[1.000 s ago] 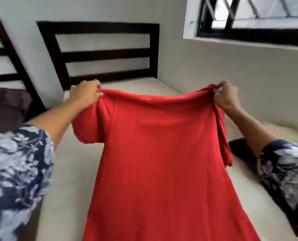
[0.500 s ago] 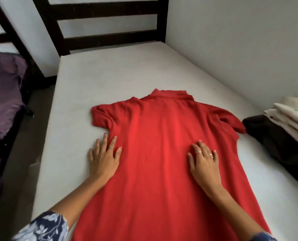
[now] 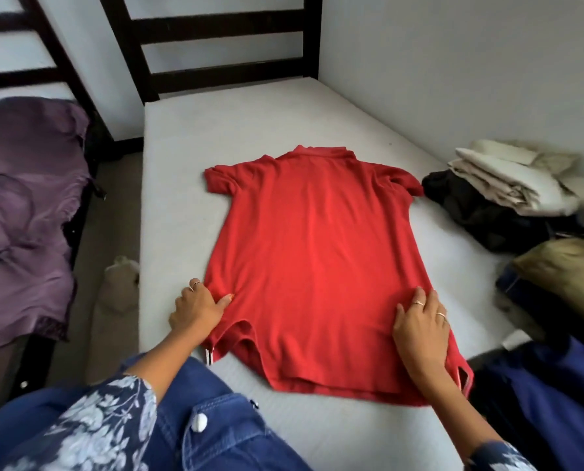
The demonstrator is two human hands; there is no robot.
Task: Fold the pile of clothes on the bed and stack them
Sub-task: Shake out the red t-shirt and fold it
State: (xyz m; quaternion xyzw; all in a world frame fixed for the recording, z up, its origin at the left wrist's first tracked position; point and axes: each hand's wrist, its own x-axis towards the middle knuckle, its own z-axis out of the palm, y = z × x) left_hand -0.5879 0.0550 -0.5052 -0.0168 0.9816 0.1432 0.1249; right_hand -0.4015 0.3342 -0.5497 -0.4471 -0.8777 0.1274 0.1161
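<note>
Down at the near hem, the left hand (image 3: 195, 309) was gripping the red polo shirt (image 3: 314, 266) at its left edge, fingers tucked under the fabric and thumb on top. The right hand (image 3: 421, 329) lay flat with fingers spread on the right side. Shirt was laid out along the white mattress (image 3: 249, 130), collar pointing away toward the dark headboard (image 3: 215, 32). Folded cream and dark clothes (image 3: 501, 195) were piled near the right wall, purple bedding (image 3: 25, 198) on the left.
</note>
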